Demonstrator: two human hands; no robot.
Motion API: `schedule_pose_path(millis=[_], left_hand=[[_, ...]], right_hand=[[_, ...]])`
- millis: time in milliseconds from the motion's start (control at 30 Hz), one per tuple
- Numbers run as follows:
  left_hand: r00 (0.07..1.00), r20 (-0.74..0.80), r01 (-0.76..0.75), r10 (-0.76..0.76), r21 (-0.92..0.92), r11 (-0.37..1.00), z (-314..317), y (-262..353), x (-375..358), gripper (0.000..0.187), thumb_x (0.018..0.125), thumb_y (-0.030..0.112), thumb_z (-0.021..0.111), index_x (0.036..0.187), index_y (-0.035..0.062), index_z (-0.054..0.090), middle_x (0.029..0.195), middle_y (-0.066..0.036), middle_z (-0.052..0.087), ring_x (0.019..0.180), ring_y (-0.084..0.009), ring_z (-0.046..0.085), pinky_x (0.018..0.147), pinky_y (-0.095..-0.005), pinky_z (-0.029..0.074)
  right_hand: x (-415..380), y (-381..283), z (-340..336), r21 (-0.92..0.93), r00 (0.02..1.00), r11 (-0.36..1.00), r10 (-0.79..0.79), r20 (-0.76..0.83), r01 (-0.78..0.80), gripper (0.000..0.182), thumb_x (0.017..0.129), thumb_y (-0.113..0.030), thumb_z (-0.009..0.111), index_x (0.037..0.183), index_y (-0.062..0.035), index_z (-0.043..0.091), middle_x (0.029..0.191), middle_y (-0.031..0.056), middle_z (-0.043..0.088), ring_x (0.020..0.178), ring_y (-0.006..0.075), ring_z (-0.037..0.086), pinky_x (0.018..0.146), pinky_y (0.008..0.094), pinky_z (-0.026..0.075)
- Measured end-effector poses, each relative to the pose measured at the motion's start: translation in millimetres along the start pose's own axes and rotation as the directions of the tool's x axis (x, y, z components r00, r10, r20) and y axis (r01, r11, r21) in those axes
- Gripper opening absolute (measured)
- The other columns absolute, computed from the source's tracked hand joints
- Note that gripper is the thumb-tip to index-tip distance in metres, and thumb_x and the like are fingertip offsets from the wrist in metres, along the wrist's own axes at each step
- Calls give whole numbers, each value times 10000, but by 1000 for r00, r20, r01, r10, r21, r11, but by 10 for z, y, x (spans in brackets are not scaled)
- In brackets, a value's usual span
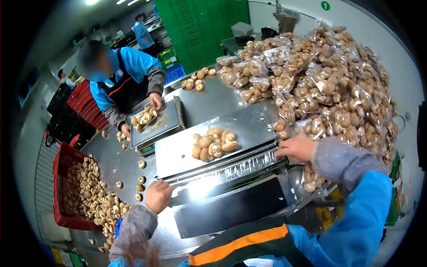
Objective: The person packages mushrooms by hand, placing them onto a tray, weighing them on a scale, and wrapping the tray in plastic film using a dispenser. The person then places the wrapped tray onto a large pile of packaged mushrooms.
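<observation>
Several brown mushrooms [215,144] lie in a cluster on a flat metal plate [171,155] before me. Along the plate's near side runs a wrapping machine's bar with wrinkled clear plastic film [249,169] on it. At the bar's left end, my left hand [159,196] is closed, its fingers pinched on what looks like the film's edge. My right hand [297,148] pinches at the bar's right end, beside the film; its fingertips are partly hidden. A dark flat pad [231,207] lies on the machine nearer to me.
Bagged mushrooms [338,93] are heaped high at the right. Loose mushrooms spill from a red crate [60,196] at the left. Across the table, a co-worker [129,75] handles mushrooms on a scale [171,118]. Green crates [204,33] stand stacked behind.
</observation>
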State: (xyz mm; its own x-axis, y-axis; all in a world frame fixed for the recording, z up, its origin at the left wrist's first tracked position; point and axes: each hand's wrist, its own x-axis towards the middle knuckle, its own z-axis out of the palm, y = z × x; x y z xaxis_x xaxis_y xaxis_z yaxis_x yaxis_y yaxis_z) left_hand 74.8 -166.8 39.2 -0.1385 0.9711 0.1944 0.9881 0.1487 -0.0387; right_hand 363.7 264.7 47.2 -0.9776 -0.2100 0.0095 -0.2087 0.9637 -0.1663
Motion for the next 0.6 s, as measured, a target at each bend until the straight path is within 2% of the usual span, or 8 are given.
schedule_pose_path(millis=[167, 267, 333, 367, 400, 500, 567, 600], left_hand=[[976, -76, -207, 204, -27, 978, 567, 47, 418, 394, 768, 116, 591, 1137, 237, 662, 616, -19, 449, 640, -229, 505, 593, -368, 404], [996, 83, 48, -25, -283, 958, 535, 119, 368, 154, 764, 158, 581, 874, 128, 685, 739, -88, 594, 713, -278, 563, 646, -389, 438], [963, 154, 270, -222, -588, 763, 524, 75, 129, 211, 872, 197, 557, 935, 43, 687, 778, -134, 656, 640, -292, 587, 642, -371, 461], [836, 436, 548, -333, -698, 461, 391, 25, -19, 237, 914, 216, 541, 1018, 59, 686, 731, -93, 654, 633, -260, 600, 643, -348, 475], [826, 454, 540, -334, -807, 239, 317, -46, -165, 237, 920, 222, 545, 1005, 51, 685, 730, -74, 646, 633, -247, 599, 636, -346, 480], [919, 225, 117, -323, -940, -322, 60, -222, -304, 238, 913, 234, 577, 983, 20, 654, 840, -65, 641, 728, -239, 611, 706, -357, 492], [863, -160, -396, -479, -802, -447, -19, -430, 46, 258, 913, 252, 581, 927, -4, 611, 925, -84, 626, 831, -218, 601, 813, -356, 474], [846, -117, -391, -521, -801, -454, -209, -521, 380, 213, 917, 241, 573, 919, 28, 586, 951, -79, 610, 886, -200, 583, 867, -341, 443]], right_hand=[[389, -74, 563, 100, 962, 992, -41, -271, 71, 254, 760, -121, 640, 993, -220, 663, 910, 47, 544, 787, 244, 617, 602, 363, 487], [454, -124, 717, 387, 926, 921, 180, -332, -41, 60, 779, -172, 658, 821, -142, 688, 905, 47, 579, 796, 249, 615, 675, 336, 489], [378, -43, 744, 561, 956, 827, 161, -243, 3, 65, 804, -117, 646, 834, -60, 650, 947, 66, 607, 783, 222, 640, 667, 328, 503], [294, -26, 641, 667, 976, 745, 131, -173, 18, 74, 827, -101, 635, 832, -27, 626, 969, 78, 621, 789, 212, 654, 664, 325, 511], [243, -79, 389, 841, 986, 532, 169, 10, -100, 82, 857, -90, 608, 831, -14, 593, 1019, 115, 622, 825, 225, 663, 679, 329, 524], [300, -135, -462, 976, 986, 166, 107, 127, -143, 113, 932, -82, 517, 850, -5, 505, 1149, 212, 592, 928, 279, 670, 740, 356, 553], [640, -43, -859, 998, 968, 66, 252, -5, -12, 116, 939, -102, 509, 867, -15, 484, 1183, 244, 571, 988, 295, 650, 803, 375, 544], [961, 57, -827, 973, 919, -106, 363, -155, 206, 128, 934, -143, 532, 899, -25, 497, 1181, 239, 576, 1034, 298, 628, 833, 373, 530]])
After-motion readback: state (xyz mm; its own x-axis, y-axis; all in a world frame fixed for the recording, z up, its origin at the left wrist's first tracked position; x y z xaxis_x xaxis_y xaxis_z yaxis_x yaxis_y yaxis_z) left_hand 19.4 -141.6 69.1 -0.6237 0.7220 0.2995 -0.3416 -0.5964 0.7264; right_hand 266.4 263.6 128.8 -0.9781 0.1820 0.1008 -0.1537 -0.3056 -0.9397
